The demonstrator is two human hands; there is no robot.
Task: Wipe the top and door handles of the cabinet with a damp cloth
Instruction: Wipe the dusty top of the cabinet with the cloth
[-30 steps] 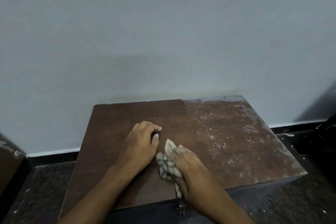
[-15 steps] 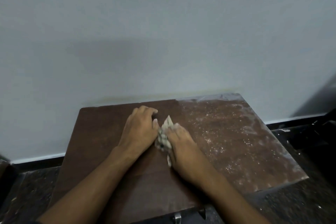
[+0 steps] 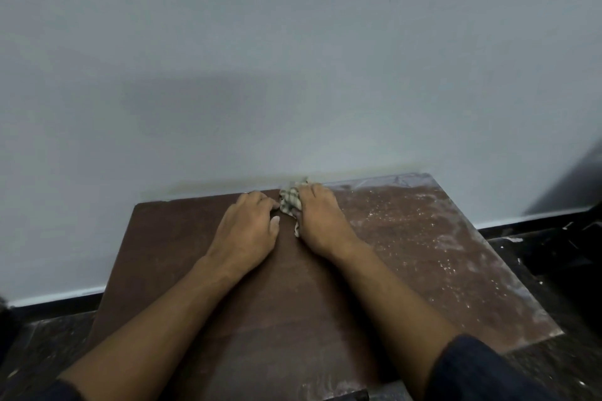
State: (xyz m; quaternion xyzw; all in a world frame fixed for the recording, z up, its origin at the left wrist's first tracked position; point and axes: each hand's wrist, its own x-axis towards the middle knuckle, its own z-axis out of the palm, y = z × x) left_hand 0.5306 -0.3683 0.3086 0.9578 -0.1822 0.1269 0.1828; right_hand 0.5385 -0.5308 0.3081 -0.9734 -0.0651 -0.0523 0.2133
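Right hand (image 3: 321,221) presses cloth (image 3: 291,200) flat-fingered against cabinet top (image 3: 182,238) at back edge, by wall (image 3: 293,58). Left hand (image 3: 249,231) rests on top just beside cloth, fingers relaxed, holding nothing. Dusty patch (image 3: 423,238) lies rightward of cloth; right hand nearer, likely next sweep goes that way.

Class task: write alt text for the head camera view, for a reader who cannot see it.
A right hand presses a checked cloth at the back edge of a brown cabinet top, by the wall. The left hand rests flat beside it; white dust covers the top's right side.
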